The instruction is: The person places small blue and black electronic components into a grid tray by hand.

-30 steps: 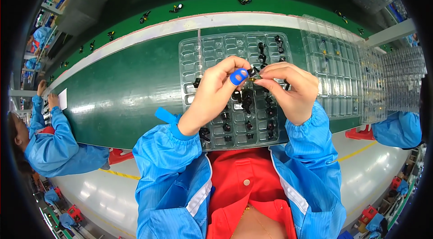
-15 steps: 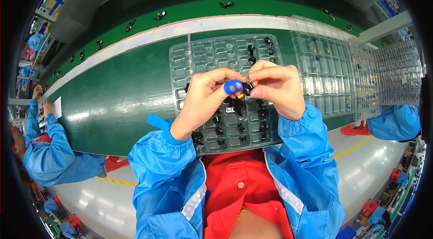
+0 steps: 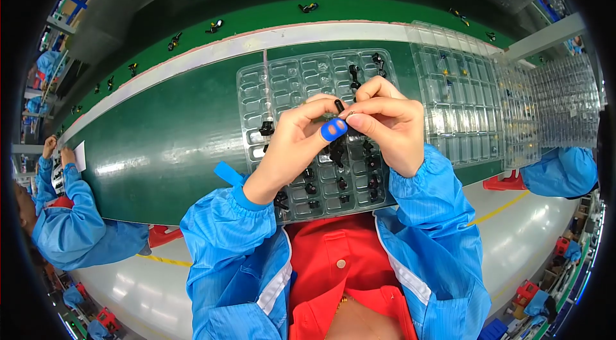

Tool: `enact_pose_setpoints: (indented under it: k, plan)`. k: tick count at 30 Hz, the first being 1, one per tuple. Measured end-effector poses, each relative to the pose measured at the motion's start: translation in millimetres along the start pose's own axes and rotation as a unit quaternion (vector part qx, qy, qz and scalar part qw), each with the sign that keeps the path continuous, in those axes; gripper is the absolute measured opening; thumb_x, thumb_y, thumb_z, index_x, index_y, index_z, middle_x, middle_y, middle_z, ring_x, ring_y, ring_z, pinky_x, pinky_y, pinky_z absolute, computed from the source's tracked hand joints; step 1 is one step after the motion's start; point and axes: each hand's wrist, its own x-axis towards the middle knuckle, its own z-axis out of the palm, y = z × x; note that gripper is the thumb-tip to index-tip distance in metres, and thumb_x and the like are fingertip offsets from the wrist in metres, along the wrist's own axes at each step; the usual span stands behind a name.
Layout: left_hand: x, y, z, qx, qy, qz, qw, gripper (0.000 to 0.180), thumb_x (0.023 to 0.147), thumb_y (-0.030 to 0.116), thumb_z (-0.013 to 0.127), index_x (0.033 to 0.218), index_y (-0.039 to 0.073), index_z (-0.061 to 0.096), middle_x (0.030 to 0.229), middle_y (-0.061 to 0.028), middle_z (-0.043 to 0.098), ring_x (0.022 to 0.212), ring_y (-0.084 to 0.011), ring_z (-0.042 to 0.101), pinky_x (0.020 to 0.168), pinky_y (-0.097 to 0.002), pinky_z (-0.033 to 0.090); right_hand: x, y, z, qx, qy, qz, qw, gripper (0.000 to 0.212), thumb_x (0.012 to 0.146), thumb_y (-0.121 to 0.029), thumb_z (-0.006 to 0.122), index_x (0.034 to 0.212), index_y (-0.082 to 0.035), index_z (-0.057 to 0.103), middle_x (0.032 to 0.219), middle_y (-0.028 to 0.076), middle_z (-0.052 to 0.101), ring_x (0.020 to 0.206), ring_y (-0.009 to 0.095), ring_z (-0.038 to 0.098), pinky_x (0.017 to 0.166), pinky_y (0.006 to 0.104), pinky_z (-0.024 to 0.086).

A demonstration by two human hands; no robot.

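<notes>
Both hands meet above a clear plastic tray [image 3: 255, 104] with moulded pockets. My left hand [image 3: 289, 141], with a blue perforated sleeve [image 3: 333, 129] on its thumb, pinches a small black part [image 3: 339, 106] whose rounded end sticks up. My right hand [image 3: 394, 125] is closed, its thumb and index fingertips pressed together right beside that part. What they grip is too small to make out. Small black parts [image 3: 342, 183] sit in the tray's nearer pockets, with more black parts [image 3: 355, 74] at its far right. My hands hide the tray's middle.
Clear trays [image 3: 459, 102] with several small yellow and blue bits lie to the right, beside stacked trays [image 3: 568, 102]. Beyond the pale ledge [image 3: 256, 40], a green belt [image 3: 256, 18] carries scattered small black parts. Co-workers in blue sit at left [image 3: 83, 224] and right [image 3: 561, 173].
The black part has been turned between my fingers: its rounded end now points up, and the yellow bit on it is out of sight. The parts on the belt have shifted left.
</notes>
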Motion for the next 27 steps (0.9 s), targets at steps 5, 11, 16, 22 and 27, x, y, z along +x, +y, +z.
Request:
enact_pose_setpoints:
  k: [5,11,16,22,27]
  plan:
    - [1.0,1.1,-2.2,0.156,-0.001,0.042,0.987,0.018,0.084,0.010,0.055,0.093,-0.006,0.054,0.096,-0.0061,0.051,0.094,-0.0127,0.049,0.079,-0.0252,0.040,-0.2,4.7,0.7,0.128,0.018,0.084,0.988,0.008,0.075,0.001,0.062,0.082,0.003,0.065,0.082,0.006,0.048,0.067,0.012,0.048,0.056,0.0209,0.039]
    - [3.2,-2.2,-2.5,0.150,-0.020,0.061,0.987,0.016,0.084,0.008,0.054,0.092,-0.005,0.054,0.093,-0.0074,0.050,0.084,-0.0140,0.051,0.074,-0.0262,0.042,1.9,4.6,-0.8,0.199,0.012,0.121,0.972,0.012,0.080,-0.007,0.059,0.081,0.004,0.062,0.087,0.006,0.047,0.064,0.010,0.046,0.051,0.0191,0.037]
    - [3.5,-2.1,1.1,0.142,0.011,0.046,0.989,0.015,0.081,0.006,0.055,0.092,-0.005,0.054,0.089,-0.0099,0.052,0.082,-0.0175,0.053,0.070,-0.0271,0.044,3.2,1.8,-3.1,0.113,0.010,0.090,0.989,0.010,0.081,-0.006,0.058,0.081,0.004,0.061,0.089,0.010,0.052,0.061,0.010,0.048,0.051,0.0195,0.039]
    - [4.7,-3.5,-0.6,0.311,0.055,0.128,0.940,0.016,0.077,0.002,0.057,0.091,-0.005,0.055,0.089,-0.0131,0.055,0.078,-0.0229,0.056,0.067,-0.0286,0.045,3.2,1.2,-1.3,0.166,0.040,0.150,0.974,0.013,0.078,0.002,0.058,0.091,0.005,0.058,0.081,0.011,0.058,0.061,0.016,0.059,0.053,0.0214,0.046]
    - [3.5,-2.7,-0.5,0.346,0.069,0.140,0.925,0.016,0.080,0.006,0.057,0.091,-0.004,0.055,0.092,-0.0121,0.055,0.078,-0.0188,0.055,0.068,-0.0270,0.045,6.3,0.7,-3.2,0.190,0.030,0.195,0.962,0.019,0.078,0.003,0.059,0.097,0.005,0.055,0.077,0.009,0.058,0.063,0.016,0.060,0.054,0.0212,0.047]
